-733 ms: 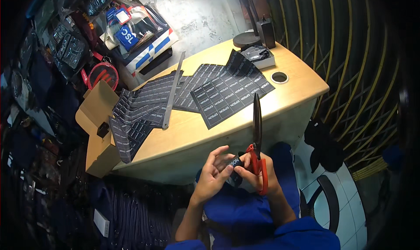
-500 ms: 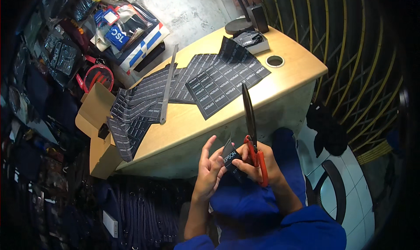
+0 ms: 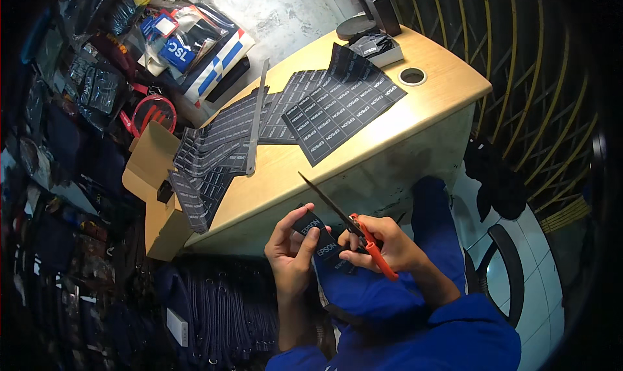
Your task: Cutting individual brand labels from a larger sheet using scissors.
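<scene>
Head view: person in blue clothing (image 3: 422, 332), both hands held in front of the near edge of a wooden-topped surface.
Surface (image 3: 448, 79): pale top running diagonally across the middle, bearing sheets, a ruler and small items.
Dark printed sheets (image 3: 224, 131): overlapping heap on the left part of the surface, one end drooping over the near edge beside the box.
Front sheet (image 3: 344, 108): dark, with a grid of pale lettering, lying right of the ruler, its far corner curled up.
Cardboard box (image 3: 162, 234): brown, flap raised, at the left end of the surface, just beside the heap.
Metal ruler (image 3: 257, 121): long, thin, laid over the heap's right side.
Scissors (image 3: 373, 244): red-handled, dark blades pointing up and left; whether the blades are parted cannot be told.
Right hand (image 3: 392, 244): fingers wrapped around the red handles, fingertips at the strip's lower right part; whether they press it is unclear.
Left hand (image 3: 292, 260): thumb and fingers pinching the upper left end of the strip.
Dark strip (image 3: 326, 247): lettered in pale print, stretched slantwise between the two hands, above the blue clothing.
Small tray (image 3: 389, 58): pale, filled with dark pieces, near the surface's far edge.
Round opening (image 3: 413, 77): pale-rimmed, right of the front sheet.
</scene>
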A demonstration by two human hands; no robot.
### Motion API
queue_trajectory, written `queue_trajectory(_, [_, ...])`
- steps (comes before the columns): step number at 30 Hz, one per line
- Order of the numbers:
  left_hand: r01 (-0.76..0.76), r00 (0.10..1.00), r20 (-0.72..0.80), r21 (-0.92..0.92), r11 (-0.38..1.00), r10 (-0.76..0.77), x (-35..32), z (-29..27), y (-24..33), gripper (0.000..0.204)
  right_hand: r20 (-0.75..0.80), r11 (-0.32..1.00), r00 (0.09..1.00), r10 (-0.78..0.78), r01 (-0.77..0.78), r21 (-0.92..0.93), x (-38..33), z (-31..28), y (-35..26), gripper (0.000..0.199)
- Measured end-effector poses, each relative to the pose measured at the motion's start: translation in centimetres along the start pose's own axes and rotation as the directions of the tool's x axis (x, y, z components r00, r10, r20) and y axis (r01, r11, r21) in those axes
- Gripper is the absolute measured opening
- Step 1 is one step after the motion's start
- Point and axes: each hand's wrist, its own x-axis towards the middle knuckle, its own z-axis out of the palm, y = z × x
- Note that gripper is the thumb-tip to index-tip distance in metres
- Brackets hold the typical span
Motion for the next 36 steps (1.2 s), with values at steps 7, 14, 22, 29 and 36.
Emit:
queue_trajectory(7, [0.037, 0.997, 0.059, 0.070, 0.997, -0.041, -1.3, -0.8, 2.4, 0.049, 0.026, 0.983, 1.000, -0.005, 0.001, 0.182, -0.2, 1.4, 0.0, 0.025])
queue_trajectory(14, [-0.098, 0.975, 0.213, 0.145, 0.985, 0.065, -2.1, -1.4, 4.0, 0.067, 0.028, 0.976, 0.998, 0.065, -0.069, 0.204, -0.4, 2.7, -0.8, 0.025])
queue_trajectory(22, [-0.048, 0.987, 0.153, 0.011, 0.999, 0.046, -4.2, -2.7, 5.3, 0.084, -0.016, 0.967, 0.999, 0.047, -0.041, 0.252, -1.1, 4.9, -1.3, 0.026])
queue_trajectory(29, [-0.057, 0.983, 0.175, -0.018, 0.998, 0.060, -5.9, -2.9, 5.8, 0.099, -0.097, 0.976, 0.995, 0.003, 0.019, 0.217, -1.8, 6.7, -2.0, 0.024])
queue_trajectory(36, [0.116, 0.979, 0.174, -0.027, 0.993, -0.110, -8.6, -4.1, 7.2, 0.074, -0.020, 0.994, 0.999, -0.034, 0.036, 0.107, -2.5, 8.2, -3.2, 0.022])
